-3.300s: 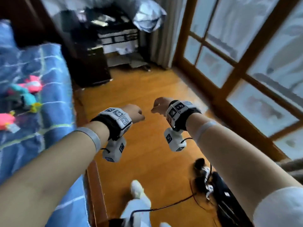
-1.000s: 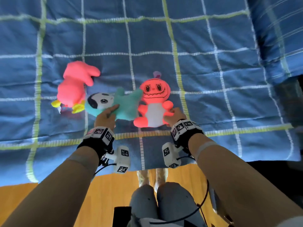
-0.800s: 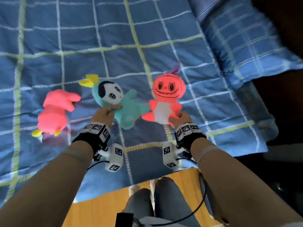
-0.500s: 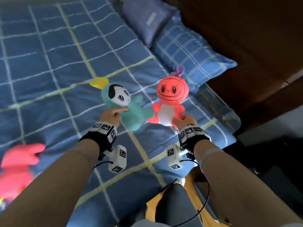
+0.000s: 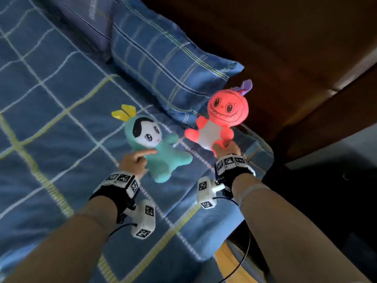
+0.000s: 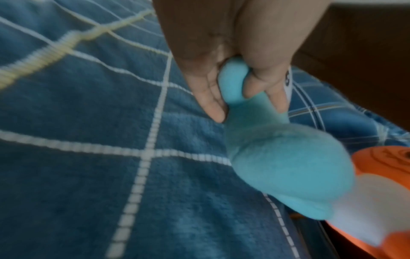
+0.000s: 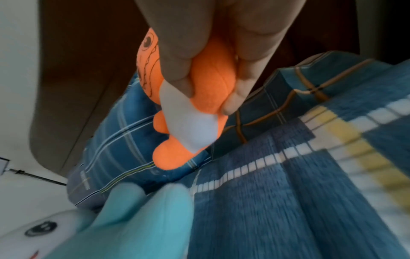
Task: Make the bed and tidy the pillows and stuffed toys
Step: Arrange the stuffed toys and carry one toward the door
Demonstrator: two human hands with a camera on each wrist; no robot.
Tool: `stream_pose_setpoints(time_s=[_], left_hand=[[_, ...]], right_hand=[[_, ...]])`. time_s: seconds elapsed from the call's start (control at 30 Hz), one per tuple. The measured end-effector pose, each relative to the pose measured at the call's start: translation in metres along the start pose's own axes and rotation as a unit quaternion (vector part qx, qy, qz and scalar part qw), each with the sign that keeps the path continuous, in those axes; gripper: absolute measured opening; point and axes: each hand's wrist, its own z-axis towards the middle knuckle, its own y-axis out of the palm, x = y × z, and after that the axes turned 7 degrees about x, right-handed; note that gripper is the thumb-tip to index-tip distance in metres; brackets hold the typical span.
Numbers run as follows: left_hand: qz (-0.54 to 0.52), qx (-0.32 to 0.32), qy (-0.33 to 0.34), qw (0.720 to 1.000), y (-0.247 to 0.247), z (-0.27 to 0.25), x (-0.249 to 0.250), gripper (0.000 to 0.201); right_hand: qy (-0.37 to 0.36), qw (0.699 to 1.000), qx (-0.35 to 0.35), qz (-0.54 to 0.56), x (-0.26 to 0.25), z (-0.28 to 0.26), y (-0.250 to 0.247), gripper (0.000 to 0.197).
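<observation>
While held above the blue plaid blanket (image 5: 61,156), two plush toys: teal doll (image 5: 155,144) pinched in left hand (image 5: 133,163), orange monster (image 5: 220,119) clamped in right hand (image 5: 226,149), beside two pillows (image 5: 169,64).

Teal plush toy (image 5: 159,149) with white face and yellow leaves, held upright above blue checked blanket (image 5: 51,139). Orange plush toy (image 5: 220,119) with grin, upright to its right, before plaid pillow (image 5: 163,64); grey pillow (image 5: 89,19) far left

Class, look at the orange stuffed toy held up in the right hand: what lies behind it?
Behind the orange toy are the blue plaid pillow's corner and dark wooden furniture; whatever its body covers cannot be seen.
</observation>
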Motion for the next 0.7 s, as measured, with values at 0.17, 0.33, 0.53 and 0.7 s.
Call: stream_pose_setpoints(time_s=[0.17,0.33,0.53,0.7], left_hand=[[-0.063,-0.036,-0.027,0.997,0.072,0.036,0.032,0.057],[-0.026,-0.075,-0.044,0.996,0.096,0.051,0.032,0.067],[-0.063,-0.049,-0.107,0.991,0.101,0.056,0.025,0.059],[-0.087,-0.051,-0.133,0.986,0.105,0.057,0.026,0.052]], right_hand=[[0.016,0.999,-0.025,-0.03,0.002,0.083,0.008,0.017],[0.027,0.998,-0.05,-0.012,0.011,0.127,0.027,0.032],[0.033,0.997,-0.067,0.014,0.013,0.141,0.043,0.043],[0.125,0.983,-0.132,-0.017,0.028,0.138,0.03,0.033]])
